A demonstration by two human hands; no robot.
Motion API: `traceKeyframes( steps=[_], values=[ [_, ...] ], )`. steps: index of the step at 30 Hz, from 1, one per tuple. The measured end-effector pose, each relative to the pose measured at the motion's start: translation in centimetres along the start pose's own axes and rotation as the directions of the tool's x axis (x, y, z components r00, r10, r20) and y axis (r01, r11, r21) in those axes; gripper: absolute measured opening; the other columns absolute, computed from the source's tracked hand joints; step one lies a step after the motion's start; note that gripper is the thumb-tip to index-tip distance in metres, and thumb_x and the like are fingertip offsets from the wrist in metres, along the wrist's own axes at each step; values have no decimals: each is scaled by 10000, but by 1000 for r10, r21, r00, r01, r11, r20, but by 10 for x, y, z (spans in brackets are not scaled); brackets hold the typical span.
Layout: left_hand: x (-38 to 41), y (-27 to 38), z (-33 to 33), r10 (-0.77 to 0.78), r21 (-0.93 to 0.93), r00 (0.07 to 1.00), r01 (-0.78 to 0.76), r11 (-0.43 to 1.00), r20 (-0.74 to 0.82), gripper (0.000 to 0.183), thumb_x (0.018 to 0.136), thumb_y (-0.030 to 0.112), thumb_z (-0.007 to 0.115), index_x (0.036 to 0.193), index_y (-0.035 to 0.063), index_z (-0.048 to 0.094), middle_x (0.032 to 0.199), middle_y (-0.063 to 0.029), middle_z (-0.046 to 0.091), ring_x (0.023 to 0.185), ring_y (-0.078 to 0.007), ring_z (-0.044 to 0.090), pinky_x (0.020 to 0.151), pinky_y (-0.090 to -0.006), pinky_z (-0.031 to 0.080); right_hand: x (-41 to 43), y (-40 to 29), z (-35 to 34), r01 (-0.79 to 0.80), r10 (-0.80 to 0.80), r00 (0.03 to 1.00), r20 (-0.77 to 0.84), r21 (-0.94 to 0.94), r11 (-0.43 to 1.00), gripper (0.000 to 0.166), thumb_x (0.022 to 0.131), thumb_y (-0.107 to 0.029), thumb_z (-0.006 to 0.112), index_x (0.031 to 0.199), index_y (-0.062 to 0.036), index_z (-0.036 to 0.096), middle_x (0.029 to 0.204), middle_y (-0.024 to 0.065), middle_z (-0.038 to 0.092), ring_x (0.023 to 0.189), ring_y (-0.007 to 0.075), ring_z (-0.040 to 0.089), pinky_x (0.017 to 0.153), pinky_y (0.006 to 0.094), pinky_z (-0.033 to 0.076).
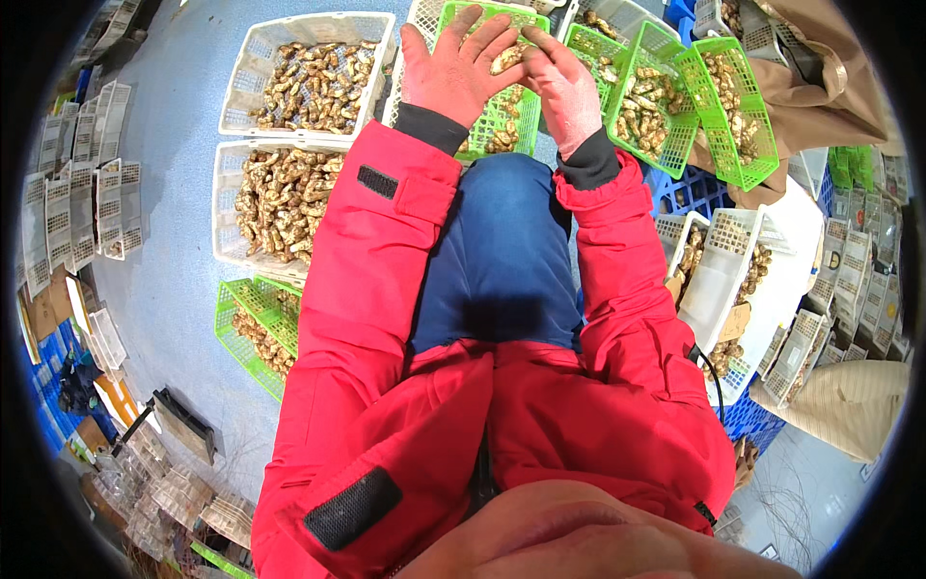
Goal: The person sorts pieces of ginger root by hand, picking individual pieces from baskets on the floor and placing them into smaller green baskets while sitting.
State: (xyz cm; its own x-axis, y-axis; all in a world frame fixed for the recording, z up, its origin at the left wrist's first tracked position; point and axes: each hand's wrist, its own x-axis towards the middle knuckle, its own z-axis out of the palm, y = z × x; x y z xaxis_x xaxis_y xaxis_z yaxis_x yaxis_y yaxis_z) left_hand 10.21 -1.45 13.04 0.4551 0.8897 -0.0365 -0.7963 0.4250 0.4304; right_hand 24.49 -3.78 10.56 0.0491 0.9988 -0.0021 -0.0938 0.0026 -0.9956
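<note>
Held over a green plastic basket (534, 119) is a mottled cream-and-brown piece (508, 58), which looks like a mushroom. My right hand (571, 94) has its fingertips at the right end of this piece. My left hand (459, 76), fingers spread, lies close against its left side; how far it bears the piece cannot be told. Dark dirt marks the fingers of both hands. More such pieces (503, 137) lie in the basket under my hands, partly hidden by them.
At left stand two white crates (230, 87) of similar pieces, with green baskets (239, 340) below them. More green baskets (676, 148) hold pieces at right. White baskets (712, 289) sit on a white surface beside my right arm. Stacked baskets (58, 210) line the far left.
</note>
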Motion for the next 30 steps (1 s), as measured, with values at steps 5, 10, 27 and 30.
traceKeyframes(
  steps=[5, 10, 27, 30],
  values=[
    [1, 1, 5, 16, -54, 998, -19, 998, -57, 770, 791, 637, 217, 1268, 33, 243, 1322, -206, 226, 1244, -328, 188, 976, -576, 183, -6, 18, 5, -23, 18, 1000, 14, 585, 811, 514, 836, -173, 509, 1279, -38, 286, 1047, 90, 501, 913, 145, 499, 782, 296, 431],
    [13, -14, -22, -13, 3, 992, 12, 1000, 123, 758, 791, 602, 322, 1302, 52, 216, 1358, -142, 198, 1253, -288, 174, 992, -534, 146, -3, 34, 16, 4, 73, 995, -75, 727, 686, 516, 814, -84, 515, 1280, -57, 295, 974, 60, 509, 860, 153, 501, 750, 302, 431],
    [26, -37, -63, -288, 521, 921, 387, 761, -263, 630, 831, 454, 451, 1242, 1, 302, 1236, -158, 392, 1066, -258, 441, 872, -385, 396, -3, 21, -69, 131, -41, 989, -140, 729, 672, 553, 755, 9, 506, 1262, 13, 286, 1006, 136, 537, 867, 201, 557, 765, 309, 466],
    [25, -45, -60, -358, 524, 901, 435, 733, -246, 652, 816, 453, 483, 1258, 17, 283, 1220, -158, 412, 1064, -251, 450, 853, -370, 402, -1, 20, -61, 112, 1, 978, -211, 526, 843, 564, 735, 7, 552, 1251, 21, 325, 1034, 118, 548, 885, 170, 554, 768, 264, 440]
  ],
)
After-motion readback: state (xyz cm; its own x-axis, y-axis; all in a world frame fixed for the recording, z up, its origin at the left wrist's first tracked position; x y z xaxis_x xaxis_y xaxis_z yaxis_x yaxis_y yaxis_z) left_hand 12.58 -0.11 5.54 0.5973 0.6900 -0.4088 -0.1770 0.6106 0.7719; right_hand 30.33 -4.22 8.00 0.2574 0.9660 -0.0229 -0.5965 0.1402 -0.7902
